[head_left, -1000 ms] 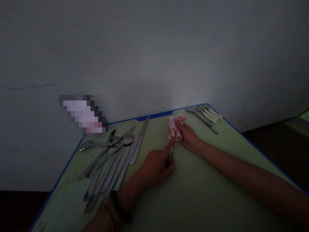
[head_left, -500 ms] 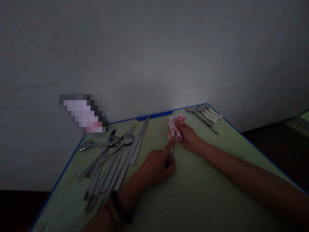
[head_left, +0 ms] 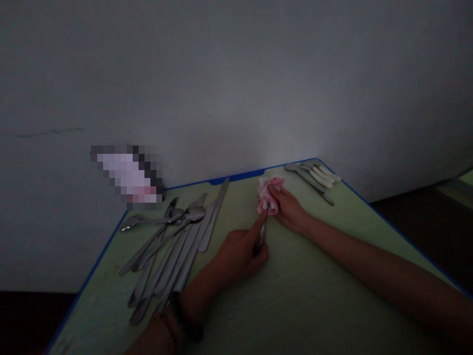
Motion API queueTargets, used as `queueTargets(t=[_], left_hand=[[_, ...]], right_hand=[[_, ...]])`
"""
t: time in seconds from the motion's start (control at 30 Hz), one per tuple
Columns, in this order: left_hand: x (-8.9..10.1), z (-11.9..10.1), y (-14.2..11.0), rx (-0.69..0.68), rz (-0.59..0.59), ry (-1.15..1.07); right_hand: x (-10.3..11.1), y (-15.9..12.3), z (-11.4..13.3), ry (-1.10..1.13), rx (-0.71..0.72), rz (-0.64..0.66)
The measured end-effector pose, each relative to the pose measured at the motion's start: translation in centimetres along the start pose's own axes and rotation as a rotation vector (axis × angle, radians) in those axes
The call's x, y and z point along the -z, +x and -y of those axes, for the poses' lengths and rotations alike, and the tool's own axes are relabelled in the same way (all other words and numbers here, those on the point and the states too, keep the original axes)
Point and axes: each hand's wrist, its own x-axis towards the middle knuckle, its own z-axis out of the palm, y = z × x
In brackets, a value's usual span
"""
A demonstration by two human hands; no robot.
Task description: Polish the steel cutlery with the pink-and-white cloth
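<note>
My left hand [head_left: 242, 254] is closed round the metal handle of a piece of cutlery [head_left: 262, 232], its index finger stretched along it towards the cloth. The far end of that piece is wrapped in a crumpled pink and white cloth [head_left: 270, 195], so its kind is hidden. My right hand [head_left: 290, 209] grips the cloth from the right, thumb on top. To the left of my left hand lies a loose pile of metal spoons [head_left: 194, 213] and table knives [head_left: 190, 256], several of each, some crossing one another.
At the table's far right corner lie a metal spoon [head_left: 310, 182] and several pieces with white handles [head_left: 322, 176]. A blurred-out upright object [head_left: 125, 175] leans at the back left. The pale green table [head_left: 295, 296] has a blue edge and meets a grey wall [head_left: 236, 88].
Almost nothing differs. Both hands keep their hold on the cutlery and the cloth, with at most a slight shift of the cloth.
</note>
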Motion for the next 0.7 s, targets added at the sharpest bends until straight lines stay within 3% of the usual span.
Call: queueTargets(t=[0.7], left_hand=[[0.18,-0.26,0.01,0.013,0.002,-0.016]], right_hand=[[-0.17,-0.02,0.05,0.021,-0.002,0.001]])
